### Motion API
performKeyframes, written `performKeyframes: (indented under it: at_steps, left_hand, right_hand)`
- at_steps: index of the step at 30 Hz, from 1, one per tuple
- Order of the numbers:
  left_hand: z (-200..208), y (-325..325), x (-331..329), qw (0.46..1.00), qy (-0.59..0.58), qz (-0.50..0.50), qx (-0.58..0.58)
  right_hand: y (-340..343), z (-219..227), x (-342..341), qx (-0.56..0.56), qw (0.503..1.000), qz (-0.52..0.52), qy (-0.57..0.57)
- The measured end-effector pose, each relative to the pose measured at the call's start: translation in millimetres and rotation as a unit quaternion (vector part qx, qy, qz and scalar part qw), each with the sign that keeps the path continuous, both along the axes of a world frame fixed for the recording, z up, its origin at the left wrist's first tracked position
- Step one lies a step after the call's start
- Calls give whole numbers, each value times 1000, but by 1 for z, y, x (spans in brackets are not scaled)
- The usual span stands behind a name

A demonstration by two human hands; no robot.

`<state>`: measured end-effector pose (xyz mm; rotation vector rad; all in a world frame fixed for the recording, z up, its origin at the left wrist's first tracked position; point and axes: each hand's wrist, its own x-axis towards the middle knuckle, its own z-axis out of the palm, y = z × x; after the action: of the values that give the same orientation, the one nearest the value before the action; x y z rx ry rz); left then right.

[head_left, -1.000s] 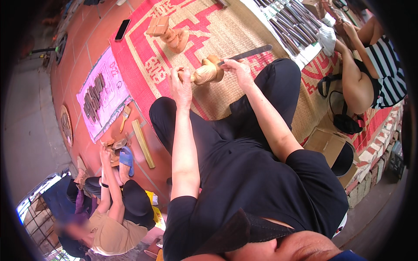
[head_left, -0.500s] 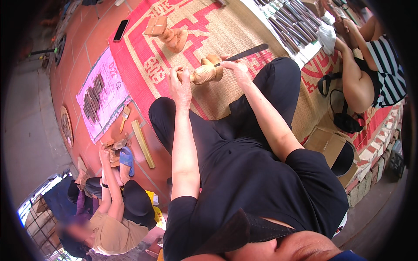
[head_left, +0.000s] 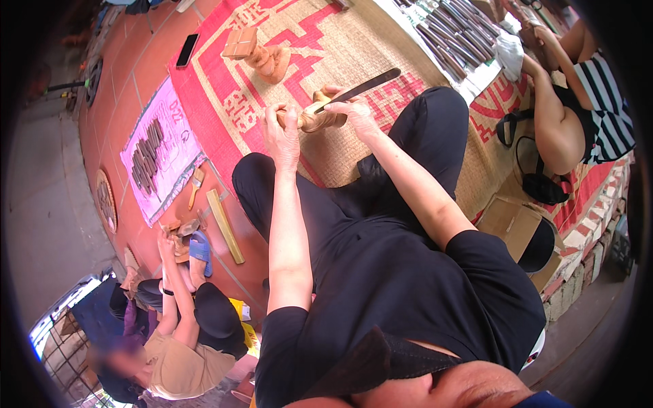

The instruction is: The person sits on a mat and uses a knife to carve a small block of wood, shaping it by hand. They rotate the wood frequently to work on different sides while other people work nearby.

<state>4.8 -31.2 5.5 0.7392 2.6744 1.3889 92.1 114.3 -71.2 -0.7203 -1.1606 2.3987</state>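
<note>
My left hand (head_left: pixel 282 138) is closed round one end of a carved, light-coloured wooden figure (head_left: pixel 313 123), raised over the mat in front of my knees. In my right hand (head_left: pixel 357 113) is a long, dark, flat file (head_left: pixel 371 84). One end of it lies against the carving, and the other points up to the far right. My right fingers are bent round the file and sit close to the figure; some fingertips are hidden behind it. Farther off, a second wooden carving (head_left: pixel 272 62) with a square base rests on the mat.
The red and straw woven mat (head_left: pixel 340 41) bears many dark-handled tools (head_left: pixel 456 41) at the far right. Left lie a phone (head_left: pixel 188 49), a pink sheet (head_left: pixel 173 115) with thin tools, a brush (head_left: pixel 196 187) and a wood strip (head_left: pixel 224 224). People sit on both sides; a cardboard box (head_left: pixel 507 221) stands right.
My right hand and the file have shifted left and slightly toward the far side, along the carving. My left hand holds the figure in nearly the same place.
</note>
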Motion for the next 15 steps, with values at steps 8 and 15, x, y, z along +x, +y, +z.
performKeyframes:
  at_steps: [8,15]
  left_hand:
    - [-1,-3,2,1000,-7,2,14]
    - [-7,-8,-3,1000,-14,9,20]
  right_hand:
    - [11,3,3,-5,1000,-16,25]
    - [-2,3,2,-71,997,4,16]
